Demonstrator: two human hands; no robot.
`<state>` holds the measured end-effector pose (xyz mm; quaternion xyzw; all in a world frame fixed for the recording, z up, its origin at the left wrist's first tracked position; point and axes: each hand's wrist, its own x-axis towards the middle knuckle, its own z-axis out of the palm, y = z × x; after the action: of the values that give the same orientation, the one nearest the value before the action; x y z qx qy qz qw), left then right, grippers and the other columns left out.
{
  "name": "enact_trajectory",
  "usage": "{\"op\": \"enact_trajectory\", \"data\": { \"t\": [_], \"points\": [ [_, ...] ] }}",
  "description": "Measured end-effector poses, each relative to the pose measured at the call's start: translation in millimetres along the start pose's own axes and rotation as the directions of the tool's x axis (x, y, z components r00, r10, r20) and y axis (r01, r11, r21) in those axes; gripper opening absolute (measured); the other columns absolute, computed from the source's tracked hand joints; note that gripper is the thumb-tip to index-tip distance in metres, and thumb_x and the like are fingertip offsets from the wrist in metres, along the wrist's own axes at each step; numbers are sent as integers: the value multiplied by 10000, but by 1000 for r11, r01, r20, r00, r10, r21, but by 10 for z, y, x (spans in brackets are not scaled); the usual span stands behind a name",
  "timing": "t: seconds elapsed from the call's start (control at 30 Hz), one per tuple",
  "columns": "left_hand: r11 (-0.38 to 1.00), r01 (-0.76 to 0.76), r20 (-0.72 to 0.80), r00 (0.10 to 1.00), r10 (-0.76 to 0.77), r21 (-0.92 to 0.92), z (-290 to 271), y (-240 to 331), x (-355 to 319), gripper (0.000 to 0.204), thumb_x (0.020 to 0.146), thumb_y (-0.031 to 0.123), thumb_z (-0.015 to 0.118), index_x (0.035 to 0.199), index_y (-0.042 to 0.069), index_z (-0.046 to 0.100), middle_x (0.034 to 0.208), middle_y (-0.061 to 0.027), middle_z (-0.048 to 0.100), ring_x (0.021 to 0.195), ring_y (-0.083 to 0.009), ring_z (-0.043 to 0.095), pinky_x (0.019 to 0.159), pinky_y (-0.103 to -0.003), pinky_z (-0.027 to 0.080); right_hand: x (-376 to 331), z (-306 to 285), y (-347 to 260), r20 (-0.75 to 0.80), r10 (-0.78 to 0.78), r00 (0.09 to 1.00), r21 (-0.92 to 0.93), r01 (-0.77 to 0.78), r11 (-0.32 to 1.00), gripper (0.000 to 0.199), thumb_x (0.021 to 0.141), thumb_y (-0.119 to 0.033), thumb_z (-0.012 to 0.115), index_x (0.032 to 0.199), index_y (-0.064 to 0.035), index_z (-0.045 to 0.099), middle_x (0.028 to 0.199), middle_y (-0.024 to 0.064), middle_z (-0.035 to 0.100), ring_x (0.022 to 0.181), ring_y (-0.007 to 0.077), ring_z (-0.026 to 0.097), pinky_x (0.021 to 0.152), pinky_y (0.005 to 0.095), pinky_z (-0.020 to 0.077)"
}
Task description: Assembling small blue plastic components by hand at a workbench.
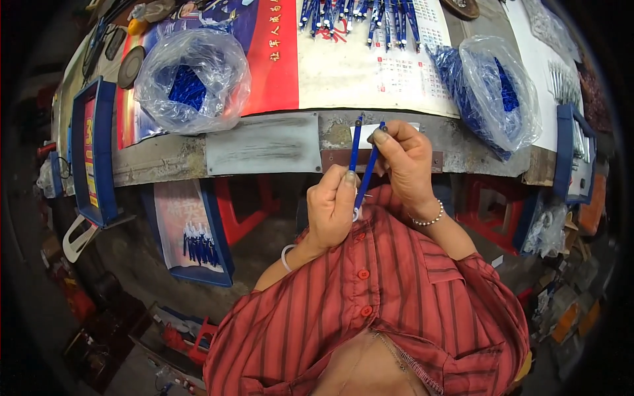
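The left hand (332,206) and right hand (406,160) pinch two blue pens (362,168). Plastic bags (191,80) of blue parts lie on the table (264,144).

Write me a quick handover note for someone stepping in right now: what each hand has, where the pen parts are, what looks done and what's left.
Left hand: gripping the lower end of a blue pen barrel, thumb on top.
Right hand: pinching that barrel's upper end; a second blue pen piece stands beside it, and I cannot tell which hand holds it.
Parts: clear bag of blue pieces on the bench to the left, another bag to the right.
Done: a row of blue pens lies on the calendar sheet at the far edge.
Left: the pen in hand is not yet set down; both bags hold many pieces.
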<state>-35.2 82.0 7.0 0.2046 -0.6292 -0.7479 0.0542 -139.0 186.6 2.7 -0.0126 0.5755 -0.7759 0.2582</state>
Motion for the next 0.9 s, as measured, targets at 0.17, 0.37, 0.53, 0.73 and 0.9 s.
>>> {"op": "enact_trajectory", "data": {
  "t": [0.17, 0.37, 0.53, 0.73, 0.9],
  "points": [
    [972, 158, 92, 985, -144, -175, -138, 12, 60, 316, 986, 235, 383, 915, -19, 556, 739, -72, 617, 619, -83, 571, 558, -203, 450, 53, -19, -57, 84, 89, 992, 149, -101, 984, 138, 888, -130, 590, 813, -14, 584, 602, -12, 505, 456, 31, 410, 399, 181, 360],
    [869, 201, 207, 971, -117, -452, -68, 241, 218, 235, 963, 160, 432, 1097, -29, 467, 989, -155, 596, 820, -174, 619, 719, -264, 525, 61, 17, -92, 106, 127, 986, 60, -134, 989, 152, 903, -156, 585, 834, -20, 581, 618, -6, 511, 454, 29, 418, 402, 169, 359],
    [952, 257, 162, 959, -231, -167, -67, 237, 200, 131, 905, 41, 526, 1016, -28, 508, 890, -86, 625, 719, -112, 626, 632, -224, 516, 73, 11, -99, 86, 103, 991, 82, -110, 990, 146, 903, -151, 585, 839, -20, 584, 632, 0, 534, 451, 26, 430, 408, 161, 371],
    [992, 120, 120, 985, -122, 23, -55, 210, 151, 120, 903, 67, 539, 948, -45, 536, 709, -73, 623, 609, -105, 628, 503, -218, 490, 47, -10, -76, 99, 79, 992, 4, -80, 997, 139, 900, -145, 585, 840, -20, 594, 625, -3, 535, 457, 24, 450, 414, 157, 379],
    [995, 92, 133, 986, -98, 48, -99, 108, 160, 132, 895, 56, 539, 995, -30, 536, 736, -72, 633, 651, -105, 632, 564, -219, 502, 22, -27, -104, 117, 81, 990, -45, -77, 996, 130, 899, -139, 586, 852, -18, 599, 638, 0, 550, 469, 23, 464, 432, 157, 386]
  ]
}}
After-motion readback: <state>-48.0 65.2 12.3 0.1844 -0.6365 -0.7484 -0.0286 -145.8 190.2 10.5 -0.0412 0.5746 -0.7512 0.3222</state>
